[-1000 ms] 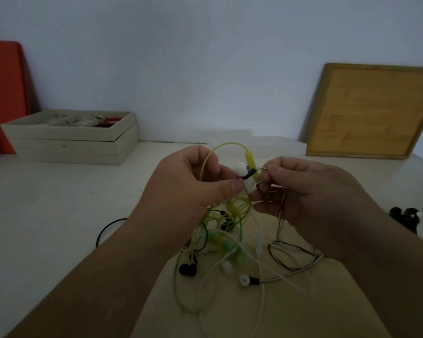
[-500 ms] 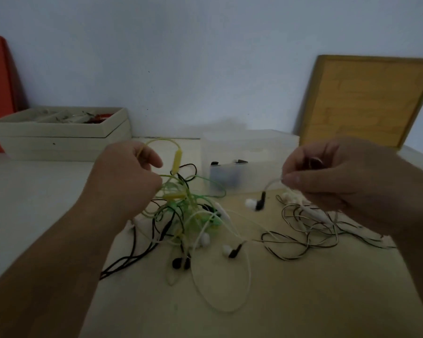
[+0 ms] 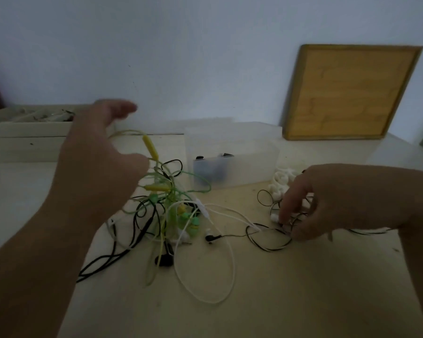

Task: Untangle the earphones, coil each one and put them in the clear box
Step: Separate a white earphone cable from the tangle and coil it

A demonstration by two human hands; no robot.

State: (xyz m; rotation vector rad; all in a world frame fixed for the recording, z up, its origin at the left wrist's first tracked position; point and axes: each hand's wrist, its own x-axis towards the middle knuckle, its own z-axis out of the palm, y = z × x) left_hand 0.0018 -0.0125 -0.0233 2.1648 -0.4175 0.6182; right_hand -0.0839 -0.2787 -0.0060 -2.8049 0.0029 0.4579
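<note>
Earphone tangle [image 3: 171, 211] (yellow, green, black, white leads) sits mid-tabletop [image 3: 279, 301]. Black-and-white earphone [image 3: 266, 248] lies just right of it, one lead running back into the pile. Right grip [image 3: 327, 198] is down on the tabletop, fingertips pinching that earphone at its white bud. Left grip [image 3: 100, 152] is raised over the tangle, fingers spread, released. A yellow lead rises to it, contact hidden behind the palm. Clear box [image 3: 254, 167] stands behind the tangle toward the far edge, dark item inside. White bundle [image 3: 282, 181] beside the box. Wooden board [image 3: 352, 91] leans at the far right corner.
</note>
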